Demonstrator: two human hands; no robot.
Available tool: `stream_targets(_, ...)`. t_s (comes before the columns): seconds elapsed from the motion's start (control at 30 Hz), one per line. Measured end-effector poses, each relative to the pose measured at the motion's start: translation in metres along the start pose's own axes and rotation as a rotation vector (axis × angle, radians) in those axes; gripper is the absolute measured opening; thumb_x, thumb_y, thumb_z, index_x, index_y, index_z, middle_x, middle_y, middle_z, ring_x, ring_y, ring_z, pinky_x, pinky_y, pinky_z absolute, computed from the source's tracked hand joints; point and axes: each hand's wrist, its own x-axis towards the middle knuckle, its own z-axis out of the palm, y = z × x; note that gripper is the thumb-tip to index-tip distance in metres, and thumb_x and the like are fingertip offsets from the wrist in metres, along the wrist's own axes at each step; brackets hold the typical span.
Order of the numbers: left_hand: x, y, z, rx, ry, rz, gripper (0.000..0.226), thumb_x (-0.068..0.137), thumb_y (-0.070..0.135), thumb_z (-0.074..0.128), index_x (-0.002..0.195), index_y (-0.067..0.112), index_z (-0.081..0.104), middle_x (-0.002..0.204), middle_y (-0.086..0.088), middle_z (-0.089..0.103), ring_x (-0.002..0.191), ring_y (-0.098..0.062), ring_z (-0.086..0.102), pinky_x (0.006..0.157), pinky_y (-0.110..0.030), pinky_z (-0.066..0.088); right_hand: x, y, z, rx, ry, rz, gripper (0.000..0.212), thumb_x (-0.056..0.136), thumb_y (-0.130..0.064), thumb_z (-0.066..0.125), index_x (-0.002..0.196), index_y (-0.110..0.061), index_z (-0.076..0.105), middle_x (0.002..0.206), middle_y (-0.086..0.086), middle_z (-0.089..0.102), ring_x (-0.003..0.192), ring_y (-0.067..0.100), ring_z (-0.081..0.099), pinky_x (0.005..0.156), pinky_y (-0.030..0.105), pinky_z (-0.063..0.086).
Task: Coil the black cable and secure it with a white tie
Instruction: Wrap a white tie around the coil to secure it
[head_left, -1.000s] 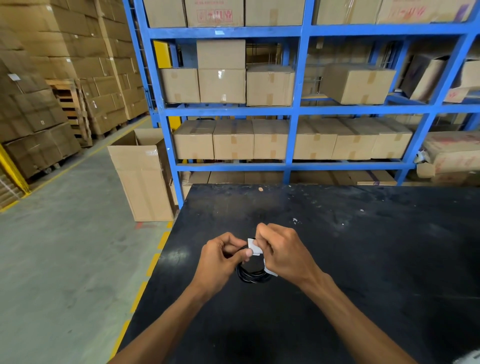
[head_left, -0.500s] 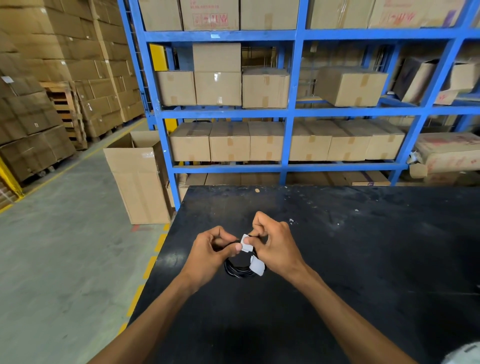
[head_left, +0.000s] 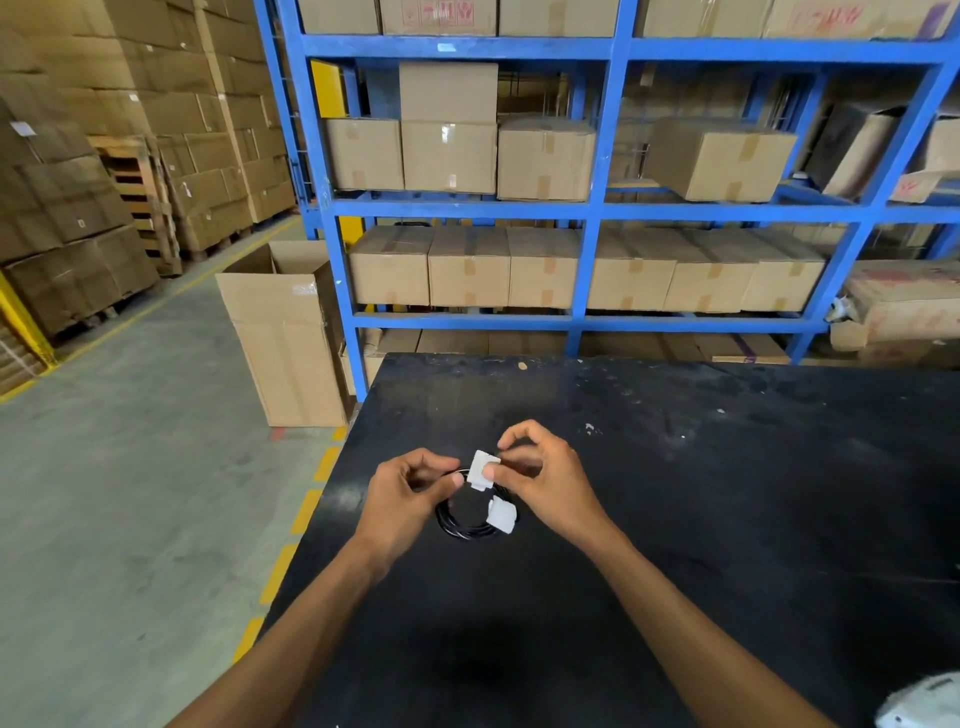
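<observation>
Black cable (head_left: 467, 522), coiled, is held just above the black table (head_left: 727, 519) btwn both hands. Coil's top is pinched by left hand (head_left: 410, 499). White tie (head_left: 483, 470), wrapped on the coil, is gripped by right hand (head_left: 550, 483) w/ thumb and fingertips.

Both forearms were bare and extended forward from the lower edge of the view, converging toward the centre. The left hand (head_left: 410, 496) was positioned palm inward, fingers curled, with thumb and forefinger tips pressed together in a pinch at its right side. The right hand (head_left: 545, 480) was positioned opposite, just beside the left, wrist angled inward. Its thumb lay flat and pressed toward the left hand, the forefinger arched above the thumb, and the remaining fingers were curled loosely. The fingertips of the two hands nearly met.
</observation>
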Motion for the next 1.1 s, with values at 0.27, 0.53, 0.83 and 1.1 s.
stream_targets(0.27,-0.016,-0.052,-0.013,-0.088,0.047,-0.282,0.011,0.082,0.005,0.074,0.092,0.010,0.071,0.086,-0.012,0.075,0.081,-0.019,0.068,0.080,-0.034,0.054,-0.026,0.049,0.030,0.190,-0.206,0.427,0.026,0.085,-0.004,0.073,0.109,-0.001,0.064,0.089,0.017,0.072,0.076,0.026,0.067,0.063,0.033,0.060)
stream_targets(0.53,-0.052,-0.123,-0.026,0.007,-0.113,-0.493,0.026,0.091,-0.006,0.055,0.114,-0.001,0.065,0.096,-0.016,0.070,0.090,-0.022,0.065,0.087,-0.032,0.053,-0.072,0.106,0.080,0.197,-0.135,0.648,0.018,0.083,0.000,0.073,0.099,-0.006,0.067,0.089,0.016,0.070,0.071,0.019,0.069,0.056,0.027,0.059)
stream_targets(0.83,-0.103,-0.179,-0.032,0.009,-0.143,-0.724,0.031,0.091,-0.011,0.047,0.118,-0.006,0.061,0.099,-0.015,0.065,0.081,-0.017,0.062,0.067,-0.019,0.053,-0.130,0.157,0.138,0.112,-0.053,0.850,0.018,0.080,0.002,0.073,0.092,-0.010,0.071,0.087,0.012,0.070,0.078,0.020,0.067,0.068,0.037,0.061)
stream_targets(1.1,-0.129,-0.209,-0.043,0.002,-0.170,-0.856,0.036,0.085,-0.019,0.050,0.119,-0.012,0.060,0.102,-0.015,0.066,0.095,-0.024,0.059,0.071,-0.016,0.048,-0.161,0.178,0.172,0.039,-0.035,0.963,0.033,0.086,-0.004,0.069,0.119,-0.001,0.068,0.107,0.009,0.070,0.105,0.022,0.066,0.100,0.042,0.053)
